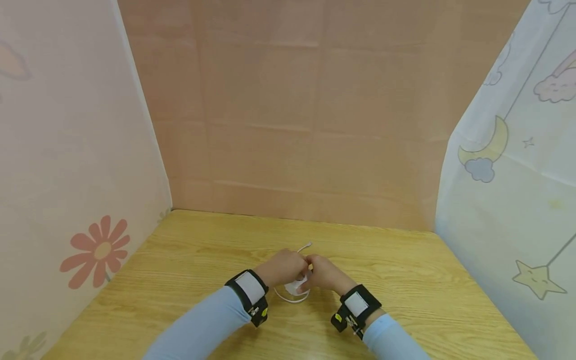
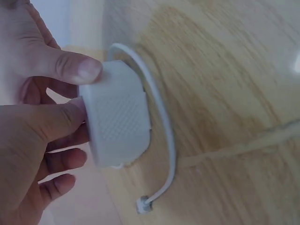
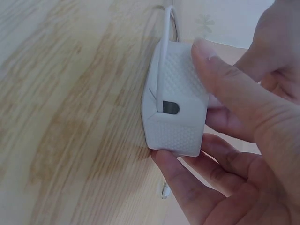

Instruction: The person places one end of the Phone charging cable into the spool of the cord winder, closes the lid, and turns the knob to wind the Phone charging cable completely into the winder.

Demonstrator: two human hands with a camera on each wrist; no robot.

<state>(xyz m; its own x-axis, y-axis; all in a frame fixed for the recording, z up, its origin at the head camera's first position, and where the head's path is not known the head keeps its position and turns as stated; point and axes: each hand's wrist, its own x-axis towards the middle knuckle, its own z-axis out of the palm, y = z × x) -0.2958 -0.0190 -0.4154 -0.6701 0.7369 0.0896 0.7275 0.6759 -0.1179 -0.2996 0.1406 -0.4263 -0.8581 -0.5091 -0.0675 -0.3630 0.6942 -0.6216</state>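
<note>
Two hands [image 1: 281,266] grip and partly hide a white case [image 2: 119,117], its cable [image 2: 166,117] looping over the wooden tabletop [image 1: 396,270].

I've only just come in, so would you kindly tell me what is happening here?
A person's left hand and right hand together grip a white case. A white cable runs from a slot in its side and curves past it over the wooden tabletop, its connector loose and plugged into nothing.
</note>
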